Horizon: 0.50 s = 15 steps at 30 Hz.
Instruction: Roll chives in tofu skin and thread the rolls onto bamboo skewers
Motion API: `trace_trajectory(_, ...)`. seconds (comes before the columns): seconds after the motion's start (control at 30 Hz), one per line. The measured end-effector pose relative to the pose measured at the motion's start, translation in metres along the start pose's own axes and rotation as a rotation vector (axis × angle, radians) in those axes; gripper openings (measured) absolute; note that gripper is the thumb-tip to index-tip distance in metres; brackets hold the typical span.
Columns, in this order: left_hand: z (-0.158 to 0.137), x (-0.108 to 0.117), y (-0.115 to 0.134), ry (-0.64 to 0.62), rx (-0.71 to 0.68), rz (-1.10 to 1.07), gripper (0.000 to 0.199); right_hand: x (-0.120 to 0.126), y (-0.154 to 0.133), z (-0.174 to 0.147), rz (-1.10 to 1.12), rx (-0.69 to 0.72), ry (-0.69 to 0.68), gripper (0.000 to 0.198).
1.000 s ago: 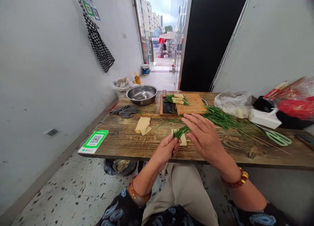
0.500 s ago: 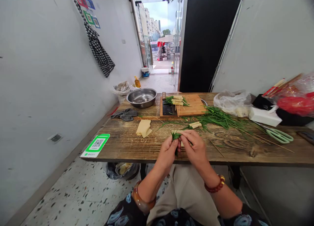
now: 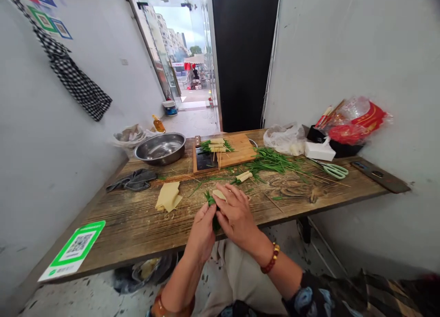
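Note:
A small bunch of green chives [image 3: 210,198] is gripped in my left hand [image 3: 202,230], its leafy tips sticking up past the thumb. My right hand [image 3: 239,214] lies against the bunch from the right, fingers stretched out and apart from the thumb. Under its fingertips shows part of a pale beige tofu sheet [image 3: 219,194]. Just beyond sits a rolled piece on skewers [image 3: 244,176] with chives inside. To the left is a stack of flat tofu sheets [image 3: 168,196]. Several finished rolls [image 3: 217,145] on skewers rest on the cutting board [image 3: 240,152].
Loose chives [image 3: 275,161] and thin skewers spread across the table [image 3: 137,225]. Around them are a steel basin [image 3: 160,148], dark cloth [image 3: 132,180], cleaver [image 3: 205,160], scissors [image 3: 335,170], tissue pack [image 3: 319,151], phone [image 3: 380,175] and QR sign [image 3: 76,247].
The view has swung to the right, so the table contents sit further left. My right hand's fingers have straightened from a pinch at the chives; my left hand keeps its grip.

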State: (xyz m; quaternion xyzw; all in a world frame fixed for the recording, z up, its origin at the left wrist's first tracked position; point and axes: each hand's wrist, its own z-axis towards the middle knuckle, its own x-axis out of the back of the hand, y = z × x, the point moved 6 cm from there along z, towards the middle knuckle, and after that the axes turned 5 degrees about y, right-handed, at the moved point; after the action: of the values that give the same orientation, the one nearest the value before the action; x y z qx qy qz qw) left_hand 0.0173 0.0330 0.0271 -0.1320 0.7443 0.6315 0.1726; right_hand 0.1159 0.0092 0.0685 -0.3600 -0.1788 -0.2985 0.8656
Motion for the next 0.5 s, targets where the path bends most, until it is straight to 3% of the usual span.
trace_trajectory(0.07,0.001,0.002,-0.001,-0.037,0.040,0.069,0.024,0.004,0.010,0.000,0.164,-0.012,-0.092,0.041)
trace_trajectory(0.2,-0.005,-0.010,-0.005,-0.278,0.230,0.155,0.034,0.011,0.049,-0.002,0.499,-0.324,-0.163,0.037)
trace_trajectory(0.27,-0.010,-0.019,-0.005,-0.395,0.300,0.184,0.037,0.009,0.057,-0.003,0.609,-0.385,-0.231,0.046)
trace_trajectory(0.33,-0.014,-0.026,-0.007,-0.482,0.369,0.208,0.038,0.008,0.056,-0.001,0.692,-0.386,-0.282,0.051)
trace_trajectory(0.43,-0.018,-0.032,-0.009,-0.536,0.440,0.220,0.039,0.010,0.045,0.005,0.778,-0.327,-0.332,0.031)
trace_trajectory(0.5,-0.019,-0.034,-0.010,-0.539,0.467,0.169,0.036,0.013,0.042,0.009,0.785,-0.301,-0.296,0.021)
